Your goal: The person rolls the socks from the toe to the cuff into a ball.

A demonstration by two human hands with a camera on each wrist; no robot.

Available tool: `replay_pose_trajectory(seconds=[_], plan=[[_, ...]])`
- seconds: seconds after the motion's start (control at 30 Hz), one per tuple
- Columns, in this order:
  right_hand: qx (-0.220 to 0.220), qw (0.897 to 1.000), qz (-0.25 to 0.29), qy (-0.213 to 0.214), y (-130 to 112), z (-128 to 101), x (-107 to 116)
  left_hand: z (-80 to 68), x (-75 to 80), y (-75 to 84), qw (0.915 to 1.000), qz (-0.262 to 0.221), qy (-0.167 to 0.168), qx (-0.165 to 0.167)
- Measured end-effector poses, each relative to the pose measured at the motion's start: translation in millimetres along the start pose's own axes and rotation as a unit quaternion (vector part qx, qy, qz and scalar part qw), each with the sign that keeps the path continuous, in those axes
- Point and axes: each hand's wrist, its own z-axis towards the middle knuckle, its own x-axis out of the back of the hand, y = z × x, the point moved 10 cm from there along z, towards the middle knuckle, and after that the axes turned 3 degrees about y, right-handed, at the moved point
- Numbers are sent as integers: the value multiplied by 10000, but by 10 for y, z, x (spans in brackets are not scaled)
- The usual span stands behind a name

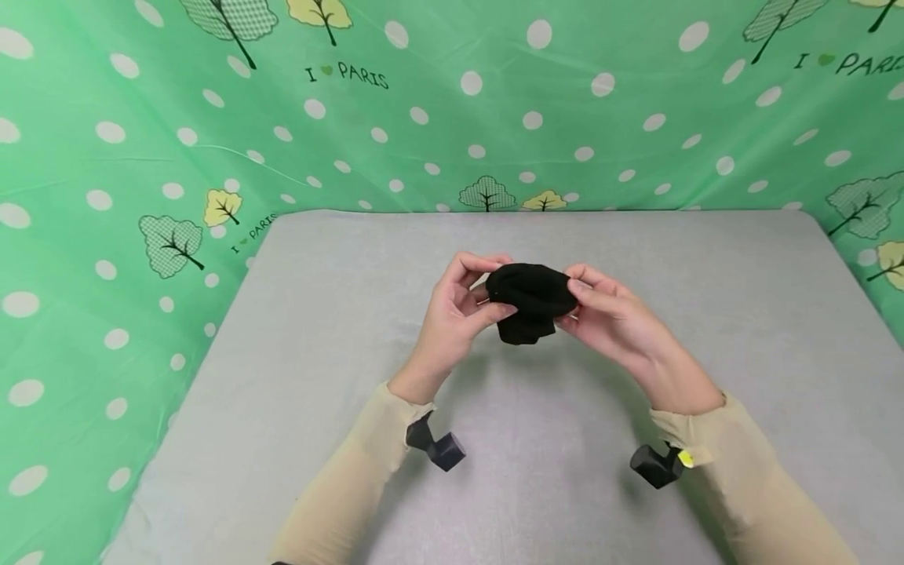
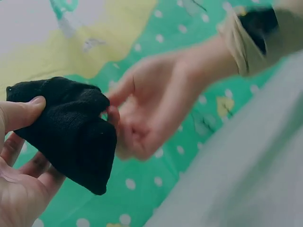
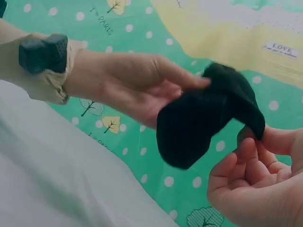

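Sock (image 1: pixel 531 302), black and bunched, hangs above the grey table (image 1: pixel 339 314) between left hand (image 1: pixel 452 314) and right hand (image 1: pixel 616 320), each pinching an end. Left wrist view: thumb pressing cloth. Right wrist view: thin fingertip pinch, so it might slip and drop.

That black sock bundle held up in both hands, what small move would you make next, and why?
Probably lower the black sock bundle onto the grey table: it looks already balled, and the left hand and right hand pinch it from either side above the surface.
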Motion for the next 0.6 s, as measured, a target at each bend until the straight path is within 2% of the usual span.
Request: replay_pose_trajectory(seconds=[0.1,0.17,0.23,0.27,0.3,0.33,0.37,0.43,0.5,0.53,0.6], plan=[[73,9990,-434,63,44,31,-17,-2,30,15,9996,-149,190,114],[206,9956,-874,252,79,51,-18,10,61,-14,9990,-130,340,272],[593,9845,-1540,587,64,55,-10,29,100,-57,9977,-36,508,451],[845,9750,-1903,779,33,53,-6,36,117,-81,9969,-11,573,538],[1175,9611,-2320,932,-18,42,-12,41,131,-108,9960,-4,631,640],[1545,9411,-2798,1107,-83,23,-23,44,147,-134,9949,-32,689,740],[1933,9160,-3300,1216,-152,-2,-52,46,160,-156,9938,-67,734,828],[2658,8579,-4208,1276,-272,-60,-140,42,179,-199,9916,-147,801,1004],[3262,8061,-4813,1104,-346,-116,-239,35,199,-233,9894,-240,875,1138],[3482,7852,-5026,981,-366,-139,-281,33,210,-246,9883,-281,917,1186],[3786,7564,-5287,708,-382,-176,-339,31,233,-263,9868,-284,992,1247]])
